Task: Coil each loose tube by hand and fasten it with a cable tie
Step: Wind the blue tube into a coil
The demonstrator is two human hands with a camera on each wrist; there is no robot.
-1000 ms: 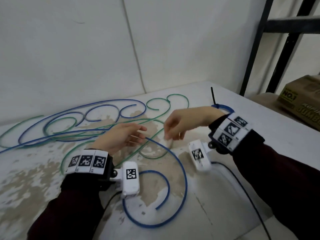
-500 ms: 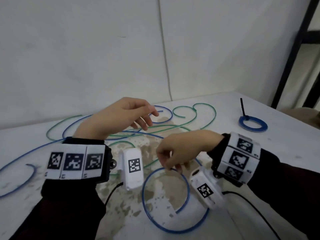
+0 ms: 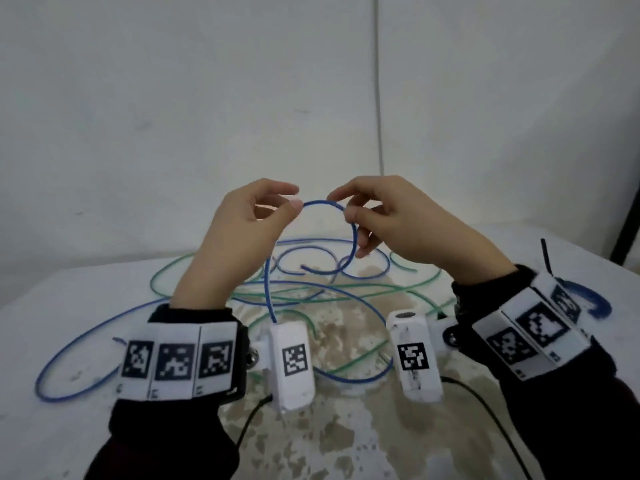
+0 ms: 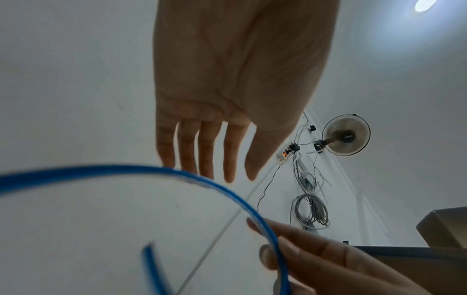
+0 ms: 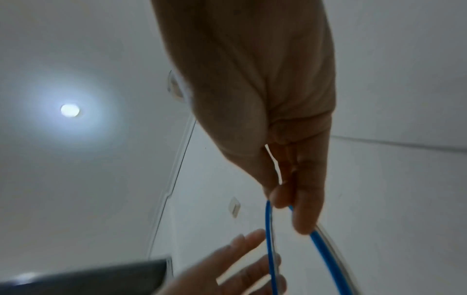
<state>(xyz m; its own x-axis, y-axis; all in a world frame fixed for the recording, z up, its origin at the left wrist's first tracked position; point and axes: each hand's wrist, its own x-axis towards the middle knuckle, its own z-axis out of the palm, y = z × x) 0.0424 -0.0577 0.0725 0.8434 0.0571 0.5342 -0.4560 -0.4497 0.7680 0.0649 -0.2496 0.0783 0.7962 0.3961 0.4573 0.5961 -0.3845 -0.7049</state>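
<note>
While both hands are raised above the table (image 3: 62,306), the right hand (image 3: 398,223) pinches a blue tube (image 3: 354,237) between thumb and fingers, and from that pinch the tube arcs to about 9 o'clock, reaching the left hand (image 3: 242,230). The left hand's fingers are straight and relaxed in the left wrist view (the head view is less clear on this), with the tube passing just at their tips. From the arc the tube drops toward the table, at 6 o'clock from the hands, where more blue and green tubes (image 3: 346,292) lie tangled. A coiled blue tube (image 3: 595,303) with a black cable tie (image 3: 546,254) lies at 3 o'clock, partly hidden by the right wrist.
</note>
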